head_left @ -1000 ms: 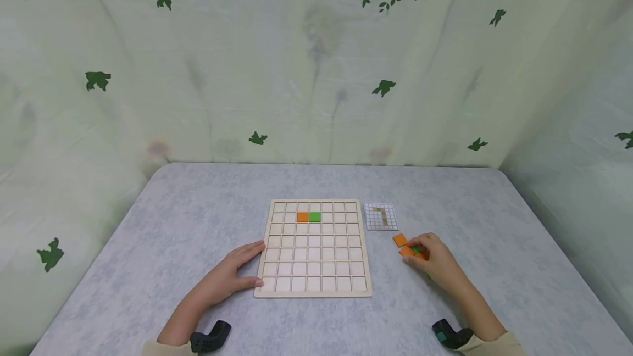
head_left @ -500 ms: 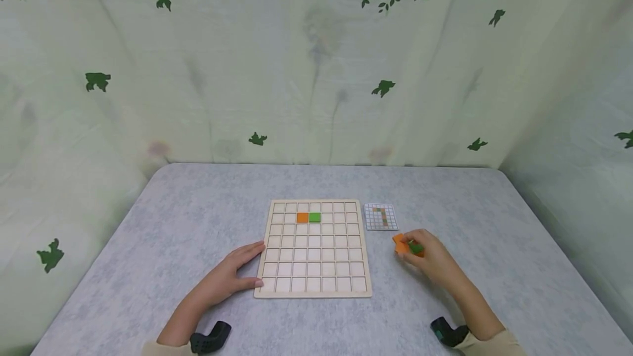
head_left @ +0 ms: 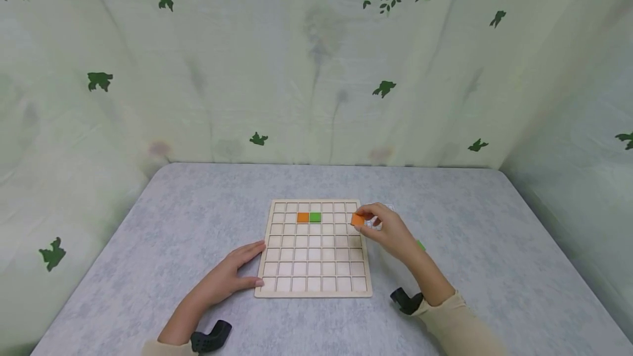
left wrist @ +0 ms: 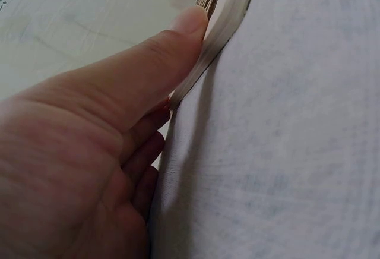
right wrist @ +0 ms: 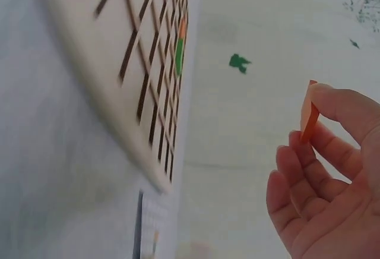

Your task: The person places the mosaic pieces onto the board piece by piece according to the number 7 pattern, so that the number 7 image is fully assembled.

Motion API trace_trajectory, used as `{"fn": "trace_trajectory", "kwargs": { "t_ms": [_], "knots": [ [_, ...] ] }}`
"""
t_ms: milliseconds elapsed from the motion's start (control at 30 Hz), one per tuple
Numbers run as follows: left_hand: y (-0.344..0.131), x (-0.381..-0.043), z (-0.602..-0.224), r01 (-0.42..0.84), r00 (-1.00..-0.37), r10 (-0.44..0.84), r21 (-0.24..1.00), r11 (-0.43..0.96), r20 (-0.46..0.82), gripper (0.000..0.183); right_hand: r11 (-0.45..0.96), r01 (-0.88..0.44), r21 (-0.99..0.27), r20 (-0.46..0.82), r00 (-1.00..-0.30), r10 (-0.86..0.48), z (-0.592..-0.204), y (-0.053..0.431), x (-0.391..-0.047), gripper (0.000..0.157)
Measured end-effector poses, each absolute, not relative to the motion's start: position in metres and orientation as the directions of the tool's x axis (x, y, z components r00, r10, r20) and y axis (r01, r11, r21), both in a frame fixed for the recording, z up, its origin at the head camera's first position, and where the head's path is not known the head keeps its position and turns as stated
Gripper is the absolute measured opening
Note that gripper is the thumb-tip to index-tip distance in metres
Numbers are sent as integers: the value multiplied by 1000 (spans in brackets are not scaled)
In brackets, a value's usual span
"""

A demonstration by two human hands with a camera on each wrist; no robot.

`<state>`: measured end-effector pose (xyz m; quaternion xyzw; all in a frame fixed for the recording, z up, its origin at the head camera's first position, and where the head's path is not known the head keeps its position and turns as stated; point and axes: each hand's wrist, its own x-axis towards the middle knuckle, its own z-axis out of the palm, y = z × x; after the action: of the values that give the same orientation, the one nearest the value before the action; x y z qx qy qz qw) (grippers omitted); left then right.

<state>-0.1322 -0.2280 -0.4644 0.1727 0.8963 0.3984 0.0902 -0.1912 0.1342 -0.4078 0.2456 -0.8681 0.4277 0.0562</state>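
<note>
On the tabletop (head_left: 207,191), the board (head_left: 311,294) is mostly unfilled. Left hand (head_left: 232,272): fingers spread at its left edge. Right hand (head_left: 390,232): fingers pinching an orange tile (head_left: 357,220) over its right edge — unplaced. An orange square (head_left: 303,217) and green square (head_left: 315,217) are in; a loose green piece (head_left: 421,245) probably remains.

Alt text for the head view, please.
The right hand pinches an orange tile over the right edge of a gridded board; the left hand touches its left edge. On it, another orange tile and a green tile sit side by side.
</note>
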Motion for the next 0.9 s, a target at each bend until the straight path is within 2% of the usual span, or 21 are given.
{"fn": "trace_trajectory", "kwargs": {
  "t_ms": [233, 433, 700, 900],
  "knots": [
    [-228, -134, -465, 239, -923, 383, 744, 624, -25, 82, 468, -499, -729, 345, -859, -377, -416, 95, -212, 25],
    [-228, -135, -466, 242, -922, 386, 739, 629, -27, 82, 444, -414, -795, 262, -894, -365, -432, 73, -227, 26],
    [-227, -134, -467, 238, -924, 381, 739, 631, -28, 82, 508, -341, -791, 142, -910, -390, -447, 70, -237, 24],
    [-228, -134, -466, 242, -922, 386, 738, 629, -26, 83, 584, -355, -730, 140, -914, -381, -455, 72, -243, 25]
  ]
}}
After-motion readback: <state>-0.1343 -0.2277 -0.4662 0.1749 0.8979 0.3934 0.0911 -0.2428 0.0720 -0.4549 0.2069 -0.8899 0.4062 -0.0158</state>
